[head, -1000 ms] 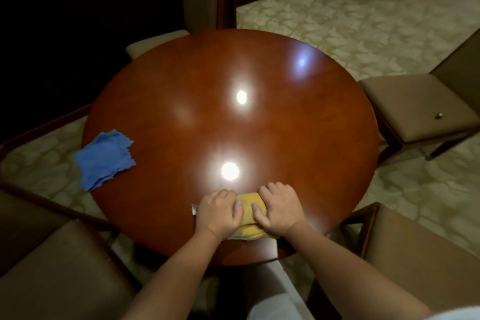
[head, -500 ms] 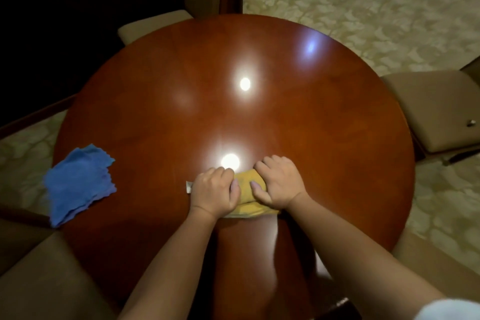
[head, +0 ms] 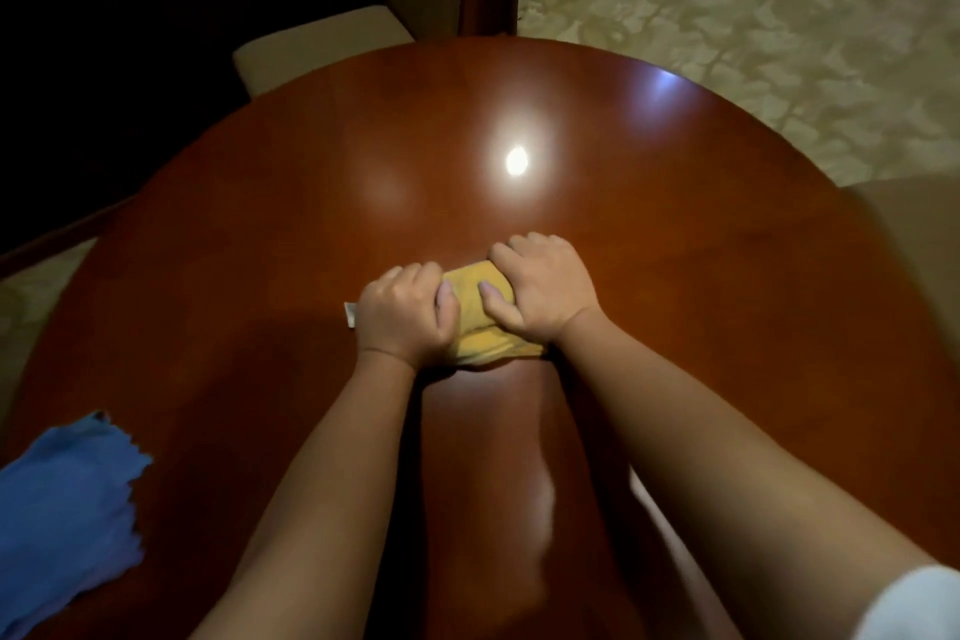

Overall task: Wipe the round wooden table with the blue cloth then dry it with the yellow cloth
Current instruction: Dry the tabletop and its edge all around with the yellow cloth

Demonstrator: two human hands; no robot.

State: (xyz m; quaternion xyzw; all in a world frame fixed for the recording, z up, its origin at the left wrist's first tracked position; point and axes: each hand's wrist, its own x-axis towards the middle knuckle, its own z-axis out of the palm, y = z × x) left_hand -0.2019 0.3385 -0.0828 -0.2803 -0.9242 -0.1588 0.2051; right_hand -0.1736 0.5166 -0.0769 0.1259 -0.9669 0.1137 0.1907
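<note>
Polished round wooden surface [head: 675, 276] fills most of the view, dark red-brown and glossy, with a bright ceiling-light reflection beyond my hands. I hold the yellow cloth [head: 480, 322] bunched near the middle of the surface, pressed flat against the wood. My left hand [head: 405, 314] covers its left part, fingers curled over the fabric and thumb laid on top; my right hand [head: 543, 288] covers the right part in the same way, so each grip is closed on the cloth and neither is spread. Two hands side by side load the cloth evenly, which I judge suits the drying pass of the task. A small white tag [head: 350, 322] protrudes from under my left hand. The blue cloth [head: 67, 509] lies flat at the near left edge, well apart from my hands, set aside. Beyond the surface, a pale patterned floor [head: 753, 16] and a beige chair seat [head: 322, 42] are visible; the far left is dark.
</note>
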